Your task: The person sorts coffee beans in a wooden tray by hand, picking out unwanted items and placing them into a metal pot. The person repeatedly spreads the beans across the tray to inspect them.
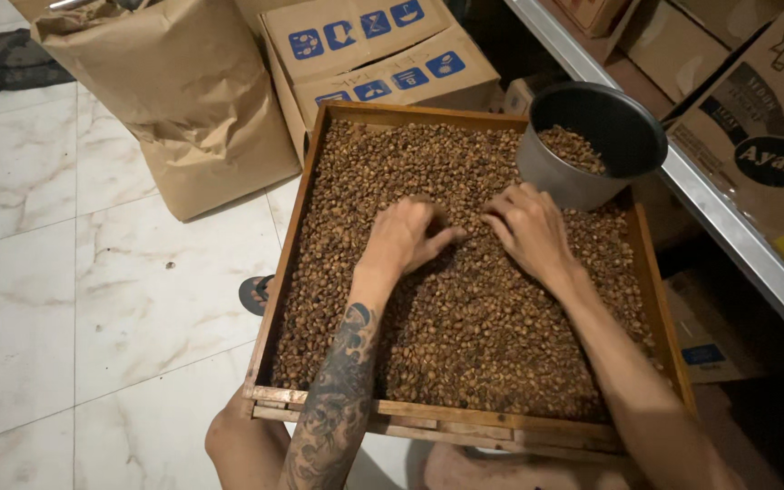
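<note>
Over on the left we see a brown paper sack (194, 100) on the pale tiles, then the wooden tray (290, 243), long axis running away from us, filled with brown beans (465, 318). Our left hand (406, 234) lies palm-down on them, fingers loosely curled, gripping nothing. Just beside it our right hand (530, 227) rests flat, fingers together. The metal pot (596, 145), tipped our way, sits right beyond it, nearer that hand.

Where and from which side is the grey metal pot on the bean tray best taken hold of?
Grip the grey metal pot by its open rim, probably from the near side facing the right hand. It sits tilted at the wooden tray's far right corner, no handle showing, cartons close behind.
</note>
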